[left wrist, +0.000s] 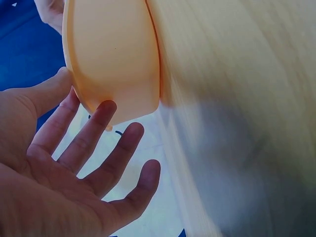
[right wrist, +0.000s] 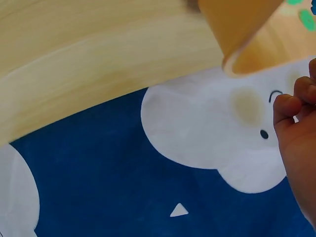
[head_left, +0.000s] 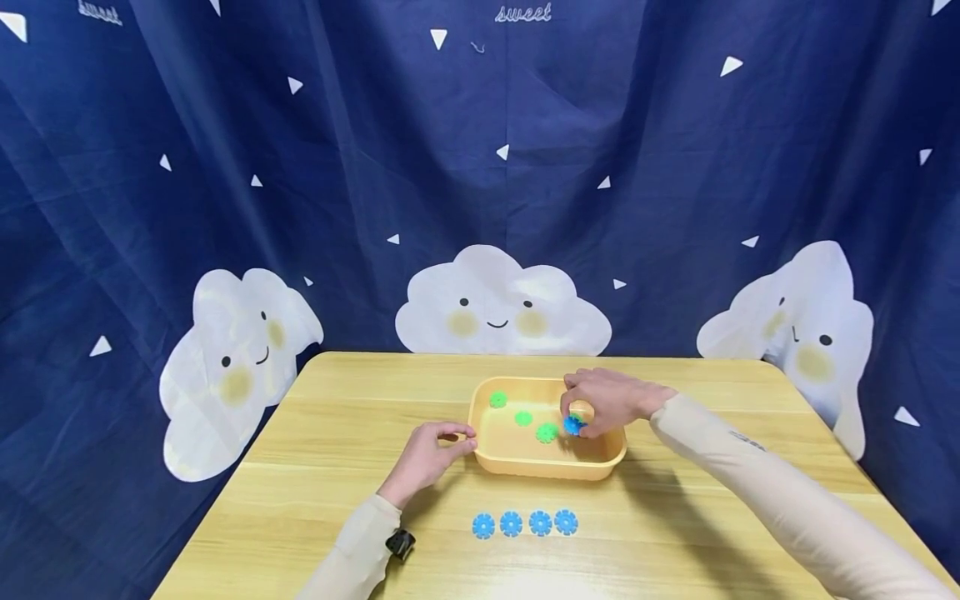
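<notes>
An orange plastic tray [head_left: 540, 468] stands on the table. My left hand [head_left: 426, 458] pinches its left rim between thumb and index finger; in the left wrist view the other fingers spread loosely beside the tray wall [left wrist: 116, 54]. Over the tray's right part, my right hand [head_left: 611, 398] pinches a blue snowflake-shaped plastic disc [head_left: 573, 425]. Green discs of the same kind lie inside the tray, among them one at the back left [head_left: 498, 400] and one near the middle [head_left: 547, 432]. In the right wrist view the right hand [right wrist: 302, 128] is only partly visible.
Several blue snowflake discs [head_left: 512, 523] lie in a row on the wooden table [head_left: 300, 483], in front of the tray. A dark blue curtain [head_left: 495, 200] with white clouds and triangles hangs behind the table's far edge.
</notes>
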A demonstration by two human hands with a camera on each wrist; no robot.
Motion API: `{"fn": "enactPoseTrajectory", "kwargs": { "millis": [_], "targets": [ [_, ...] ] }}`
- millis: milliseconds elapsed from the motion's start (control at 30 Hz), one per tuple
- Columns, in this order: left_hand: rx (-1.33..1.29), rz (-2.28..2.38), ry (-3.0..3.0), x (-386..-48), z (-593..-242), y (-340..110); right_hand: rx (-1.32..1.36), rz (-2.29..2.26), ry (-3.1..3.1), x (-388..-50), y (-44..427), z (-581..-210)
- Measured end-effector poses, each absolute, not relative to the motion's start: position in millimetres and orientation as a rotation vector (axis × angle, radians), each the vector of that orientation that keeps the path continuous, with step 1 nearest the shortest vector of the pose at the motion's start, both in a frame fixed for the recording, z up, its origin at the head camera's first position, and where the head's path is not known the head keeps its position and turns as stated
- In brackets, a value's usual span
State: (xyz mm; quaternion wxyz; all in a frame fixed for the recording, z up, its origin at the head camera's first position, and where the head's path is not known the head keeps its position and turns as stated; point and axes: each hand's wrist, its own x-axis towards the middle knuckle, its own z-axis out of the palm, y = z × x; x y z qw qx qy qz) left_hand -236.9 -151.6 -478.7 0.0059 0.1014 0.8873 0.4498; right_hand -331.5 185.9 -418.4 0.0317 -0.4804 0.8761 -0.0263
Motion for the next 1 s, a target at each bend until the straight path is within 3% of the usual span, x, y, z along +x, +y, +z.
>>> {"fn": "enactPoseTrajectory", "kwargs": {
  "millis": [467, 1000],
  "targets": [
    [0.318, 1.424, 2.781, -239, -479, -152, -1.393, -0.186, 2.851, -325, 196, -383],
    [0.322, 1.42, 2.785, -237, -480, -152, -1.356, -0.167, 2.951, -299, 200, -376]
  ]
}}
